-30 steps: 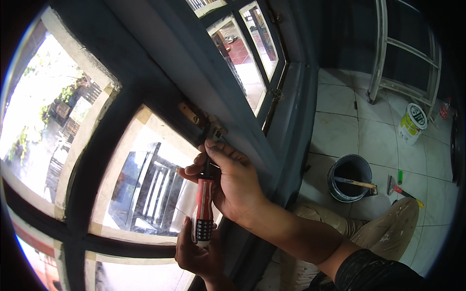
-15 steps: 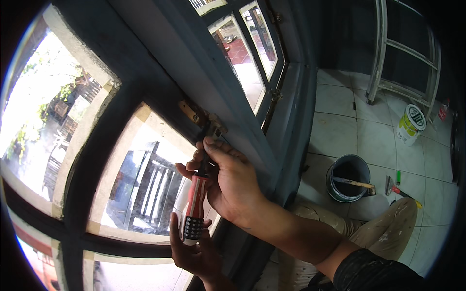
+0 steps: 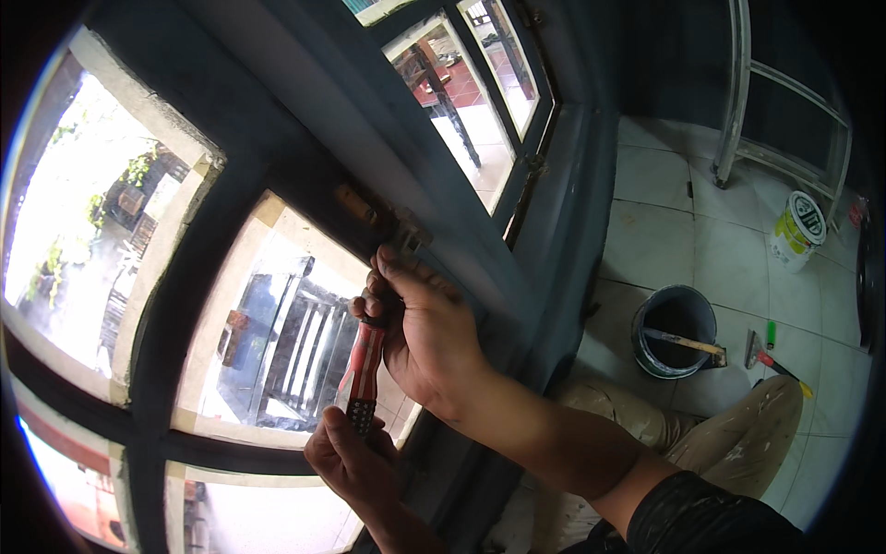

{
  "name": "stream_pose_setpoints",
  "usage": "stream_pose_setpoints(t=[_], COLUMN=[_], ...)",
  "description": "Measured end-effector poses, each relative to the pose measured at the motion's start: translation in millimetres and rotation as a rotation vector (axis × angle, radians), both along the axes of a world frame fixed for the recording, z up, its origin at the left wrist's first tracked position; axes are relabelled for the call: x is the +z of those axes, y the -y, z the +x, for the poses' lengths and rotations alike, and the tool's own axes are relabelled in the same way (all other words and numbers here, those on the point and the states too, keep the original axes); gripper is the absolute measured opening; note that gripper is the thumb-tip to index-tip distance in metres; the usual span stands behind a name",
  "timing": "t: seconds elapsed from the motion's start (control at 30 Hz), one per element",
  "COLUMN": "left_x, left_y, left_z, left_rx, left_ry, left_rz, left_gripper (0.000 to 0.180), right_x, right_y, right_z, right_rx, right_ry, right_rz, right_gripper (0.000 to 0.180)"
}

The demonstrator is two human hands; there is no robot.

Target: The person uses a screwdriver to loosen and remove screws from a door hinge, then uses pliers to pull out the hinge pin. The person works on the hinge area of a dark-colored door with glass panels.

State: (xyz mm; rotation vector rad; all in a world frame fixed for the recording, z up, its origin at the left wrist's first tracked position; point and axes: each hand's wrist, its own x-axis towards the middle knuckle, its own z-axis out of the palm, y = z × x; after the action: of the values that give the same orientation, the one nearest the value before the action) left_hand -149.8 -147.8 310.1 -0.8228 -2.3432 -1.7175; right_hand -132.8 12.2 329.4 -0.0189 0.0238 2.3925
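Note:
A screwdriver (image 3: 365, 365) with a red-and-white striped handle and a dark dotted end stands tilted in front of a window pane. My left hand (image 3: 355, 457) grips the lower end of its handle. Higher up, my right hand (image 3: 432, 332) is closed around the screwdriver's shank, thumb pointing up. Just above my right fingertips, a small metal fitting (image 3: 411, 235) sits on the dark window frame (image 3: 305, 175). A brownish metal piece (image 3: 355, 205) is fixed beside it. My fingers hide the screwdriver's tip.
On the tiled floor at right stand a dark bucket (image 3: 678, 309) with a wooden-handled brush (image 3: 683, 340) across it, a white-and-green paint can (image 3: 798, 231) and a metal ladder (image 3: 738, 102). A scraper (image 3: 780, 366) lies near my knee (image 3: 771, 406). An ajar window (image 3: 480, 120) is ahead.
My left hand has shifted slightly left and its fingers now wrap the handle's end more closely. My right hand stays around the shank. The view has shifted a little.

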Motion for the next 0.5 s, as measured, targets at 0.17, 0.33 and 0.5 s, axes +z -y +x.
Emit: stream_pose_setpoints(t=[0.17,0.33,0.5], left_x=[-10.3,-8.7,7.8], left_y=[-13.9,4.6,11.1], left_z=[-9.2,-7.6,-0.1], left_rx=[0.004,0.097,0.02], left_ry=[-0.524,-0.554,0.187], left_rz=[0.261,-0.015,0.093], left_gripper=[0.049,0.042,0.055], right_x=[1.6,0.2,2.3], right_y=[2.9,-1.9,-3.5], right_z=[-1.1,-2.7,-4.3], right_rx=[-0.024,0.008,-0.007], right_ry=[-0.02,-0.026,-0.023], right_rz=[0.022,0.004,0.005], right_gripper=[0.008,0.006,0.007])
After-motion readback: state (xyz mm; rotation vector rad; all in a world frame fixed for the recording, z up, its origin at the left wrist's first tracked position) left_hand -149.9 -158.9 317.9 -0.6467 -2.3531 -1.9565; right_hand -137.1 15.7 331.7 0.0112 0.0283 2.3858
